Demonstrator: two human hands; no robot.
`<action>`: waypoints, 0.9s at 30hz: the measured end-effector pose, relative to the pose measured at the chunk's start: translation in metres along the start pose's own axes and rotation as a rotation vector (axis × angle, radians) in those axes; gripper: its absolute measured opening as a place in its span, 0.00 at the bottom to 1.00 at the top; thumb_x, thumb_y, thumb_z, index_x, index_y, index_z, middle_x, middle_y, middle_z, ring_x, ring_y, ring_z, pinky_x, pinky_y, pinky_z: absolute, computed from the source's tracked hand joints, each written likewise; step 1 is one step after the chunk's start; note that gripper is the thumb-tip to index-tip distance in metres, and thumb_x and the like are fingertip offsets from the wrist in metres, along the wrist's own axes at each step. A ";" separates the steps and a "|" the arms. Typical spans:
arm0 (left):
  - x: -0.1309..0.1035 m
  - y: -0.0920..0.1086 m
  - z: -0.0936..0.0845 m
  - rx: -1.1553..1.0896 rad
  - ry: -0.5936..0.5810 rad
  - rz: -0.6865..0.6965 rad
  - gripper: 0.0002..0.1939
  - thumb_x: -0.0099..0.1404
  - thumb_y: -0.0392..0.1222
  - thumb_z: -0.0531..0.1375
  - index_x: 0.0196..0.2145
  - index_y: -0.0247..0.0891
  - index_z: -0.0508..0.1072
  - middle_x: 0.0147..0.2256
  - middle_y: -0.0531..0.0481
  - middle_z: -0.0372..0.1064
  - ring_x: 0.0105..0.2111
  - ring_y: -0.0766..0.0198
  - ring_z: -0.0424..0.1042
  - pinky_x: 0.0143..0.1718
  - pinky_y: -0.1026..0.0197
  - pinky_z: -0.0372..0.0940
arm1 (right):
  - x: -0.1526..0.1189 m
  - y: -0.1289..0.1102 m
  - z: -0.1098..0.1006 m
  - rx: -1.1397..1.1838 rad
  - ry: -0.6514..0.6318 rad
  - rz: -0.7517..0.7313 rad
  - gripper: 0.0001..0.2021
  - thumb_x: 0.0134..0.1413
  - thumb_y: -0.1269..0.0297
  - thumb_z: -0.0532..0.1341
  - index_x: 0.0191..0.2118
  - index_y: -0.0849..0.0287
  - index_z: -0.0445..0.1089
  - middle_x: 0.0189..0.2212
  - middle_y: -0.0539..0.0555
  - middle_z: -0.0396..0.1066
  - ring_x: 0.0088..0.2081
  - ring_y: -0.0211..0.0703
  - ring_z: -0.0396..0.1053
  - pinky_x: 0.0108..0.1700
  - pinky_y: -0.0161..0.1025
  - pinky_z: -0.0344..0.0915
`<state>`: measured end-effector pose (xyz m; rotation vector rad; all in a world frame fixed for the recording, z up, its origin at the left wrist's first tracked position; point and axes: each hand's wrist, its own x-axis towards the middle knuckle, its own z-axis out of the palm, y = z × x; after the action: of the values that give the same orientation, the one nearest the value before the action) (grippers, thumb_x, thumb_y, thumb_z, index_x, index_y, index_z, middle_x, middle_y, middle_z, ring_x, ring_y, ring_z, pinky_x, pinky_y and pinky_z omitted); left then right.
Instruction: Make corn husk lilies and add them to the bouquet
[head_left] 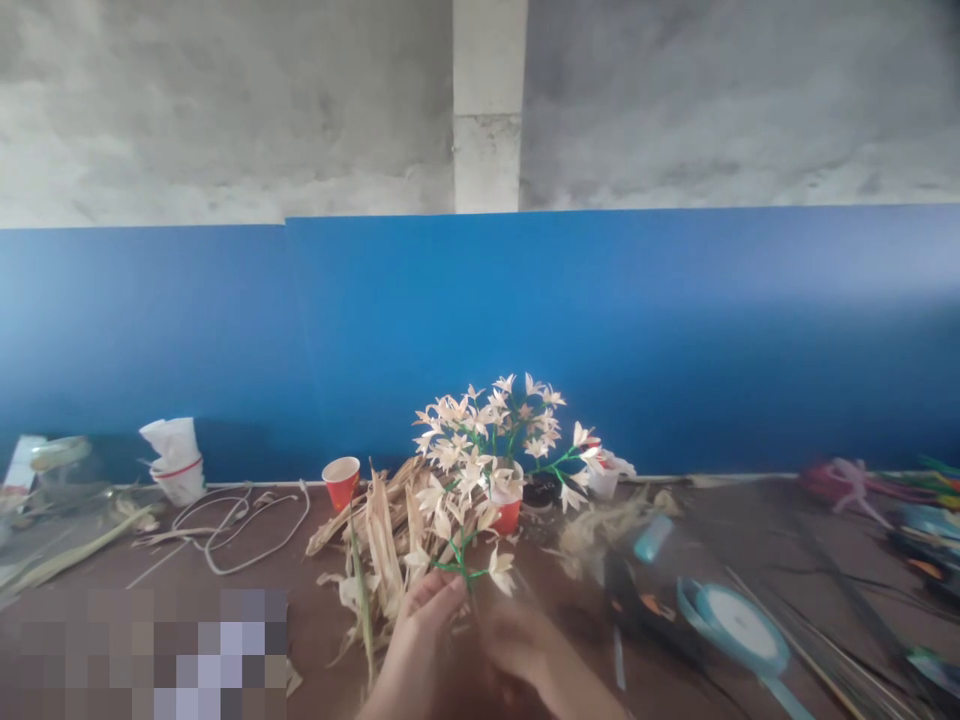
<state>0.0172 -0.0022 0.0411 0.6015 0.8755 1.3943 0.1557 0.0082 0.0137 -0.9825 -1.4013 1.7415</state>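
Near the front middle, my left hand (429, 625) pinches the green-wrapped stem of a small artificial flower sprig (501, 572) with pale, pointed petals. Motion smears my right hand (529, 645), just right of that stem; its fingers are not clear, nor whether it touches the stem. Directly behind the sprig, a bunch of similar cream flowers (480, 420) on green stems rises from a red and white paper cup (508, 515). The sprig's upper blossoms overlap the bunch, so their border is hard to make out.
Dried corn husks (386, 545) lie heaped left of the flowers, beside a red paper cup (342, 484). A white cord (217, 560) loops farther left. To the right lie a light-blue ribbon roll (739, 625) and thin rods (795, 640). Blue panelling (375, 330) backs the brown table (300, 610).
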 end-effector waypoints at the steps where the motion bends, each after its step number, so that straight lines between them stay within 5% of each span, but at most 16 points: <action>1: 0.002 -0.001 -0.001 -0.010 -0.006 -0.008 0.06 0.46 0.37 0.66 0.19 0.34 0.73 0.17 0.53 0.68 0.20 0.68 0.66 0.24 0.68 0.60 | 0.000 -0.001 -0.001 0.001 -0.001 0.011 0.15 0.36 0.52 0.64 0.23 0.60 0.66 0.18 0.48 0.68 0.17 0.32 0.60 0.22 0.31 0.55; 10: 0.010 -0.015 -0.008 -0.018 -0.039 -0.052 0.10 0.42 0.40 0.69 0.20 0.33 0.72 0.17 0.54 0.67 0.18 0.70 0.64 0.22 0.67 0.58 | -0.001 0.004 -0.006 -0.049 0.009 0.006 0.15 0.38 0.52 0.62 0.27 0.61 0.69 0.18 0.49 0.69 0.16 0.33 0.61 0.21 0.31 0.56; 15: 0.015 -0.028 -0.011 0.034 0.023 0.001 0.14 0.36 0.42 0.71 0.19 0.34 0.72 0.18 0.53 0.70 0.20 0.67 0.67 0.24 0.65 0.60 | 0.008 0.010 -0.003 -0.082 0.106 -0.163 0.15 0.35 0.53 0.66 0.27 0.59 0.69 0.21 0.50 0.69 0.25 0.40 0.67 0.31 0.36 0.62; 21: 0.023 -0.040 -0.020 0.170 -0.030 0.058 0.17 0.38 0.47 0.70 0.24 0.33 0.75 0.20 0.49 0.72 0.23 0.62 0.69 0.28 0.62 0.62 | 0.002 0.007 0.002 -0.226 0.266 -0.366 0.09 0.46 0.61 0.61 0.22 0.59 0.69 0.22 0.51 0.69 0.30 0.42 0.65 0.38 0.38 0.63; 27: 0.021 -0.037 -0.021 0.120 -0.102 0.088 0.15 0.40 0.45 0.69 0.26 0.33 0.75 0.22 0.48 0.72 0.26 0.60 0.71 0.30 0.60 0.64 | 0.005 0.006 -0.003 -0.228 0.275 -0.239 0.11 0.42 0.57 0.63 0.23 0.60 0.71 0.18 0.49 0.67 0.24 0.40 0.64 0.30 0.35 0.62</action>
<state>0.0211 0.0111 -0.0042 0.8042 0.8630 1.3842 0.1551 0.0128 0.0066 -1.0790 -1.4883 1.2428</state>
